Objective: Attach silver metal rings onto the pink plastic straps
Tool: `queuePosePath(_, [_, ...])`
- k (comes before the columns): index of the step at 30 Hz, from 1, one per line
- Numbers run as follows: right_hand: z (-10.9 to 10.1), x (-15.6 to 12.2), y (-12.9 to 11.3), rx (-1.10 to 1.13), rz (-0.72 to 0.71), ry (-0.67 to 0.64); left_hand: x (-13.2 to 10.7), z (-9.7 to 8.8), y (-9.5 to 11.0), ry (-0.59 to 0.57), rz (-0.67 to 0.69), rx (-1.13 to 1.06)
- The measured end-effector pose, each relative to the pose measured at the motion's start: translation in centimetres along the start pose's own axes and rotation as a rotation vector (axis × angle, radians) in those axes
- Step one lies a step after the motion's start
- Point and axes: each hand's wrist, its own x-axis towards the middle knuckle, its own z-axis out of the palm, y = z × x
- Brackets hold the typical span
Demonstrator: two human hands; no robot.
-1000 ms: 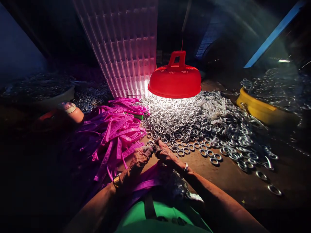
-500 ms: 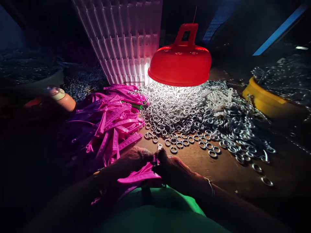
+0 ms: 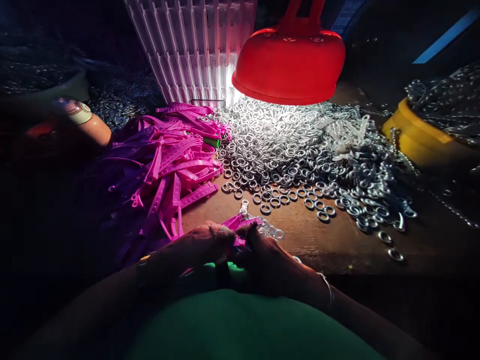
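Observation:
My left hand [image 3: 206, 241] and my right hand [image 3: 268, 257] meet at the table's front edge. Both are closed, thumbs and fingertips pinched around pink plastic strips [image 3: 233, 221]. Ends of the strips stick out above the fingertips, and a bit of pink shows between the hands. A short chain of pale rings [image 3: 244, 206] lies just beyond, with more rings [image 3: 275, 232] beside my right fingers. What sits inside the grip is dark and partly hidden. To the left of centre is a heap of pink strips [image 3: 167, 172]; ahead lies a big pile of metal rings [image 3: 270, 160].
A red lamp [image 3: 288, 67] hangs low over the rings. Behind stands a pale ribbed plastic panel [image 3: 198, 50]. A yellow tub [image 3: 420, 132] of chains is at the right. An orange bottle [image 3: 95, 127] lies left. Loose rings [image 3: 395, 255] dot the wooden table [image 3: 311, 247].
The pink strips have moved from below my hands to above my fingertips, and pale rings now show beside them. The view has tilted down, so the lamp and piles sit higher.

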Motion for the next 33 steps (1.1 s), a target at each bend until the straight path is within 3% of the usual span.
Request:
queuePosePath(3, [-0.8, -0.2, -0.5, -0.121, -0.099, -0.122, -0.2, 0.0, 1.0, -0.063, -0.091, 0.001])
queuePosePath(7, [-1.1, -1.1, -1.2, -0.265, -0.041, -0.103, -0.4, -0.8, 0.4, -0.118, -0.064, 0.122])
queuePosePath(13, [-0.1, -1.6, -0.5, 0.026, 0.203, -0.053, -0.5, -1.2, -2.2, -0.13, -0.067, 0.027])
queuePosePath(16, [0.5, -1.6, 0.4, 0.077, 0.236, -0.008, -0.4, -0.5, -3.1, -0.084, -0.016, -0.069])
queuePosePath(20, [1.2, -1.3, 1.3, 0.132, 0.204, 0.001, -1.0, 0.4, -3.5, -0.035, 0.047, -0.063])
queuePosePath(25, [1.5, -0.5, 1.6, 0.016, -0.005, -0.026, -1.1, 0.5, -4.2, 0.006, 0.101, -0.072])
queuePosePath(29, [1.0, -0.4, -0.3, -0.078, -0.019, -0.162, -0.6, 0.4, -4.7, -0.012, 0.042, -0.14])
queuePosePath(33, [0.5, -0.5, -2.5, -0.212, 0.027, -0.192, -0.5, 0.6, -4.8, 0.027, 0.008, -0.154])
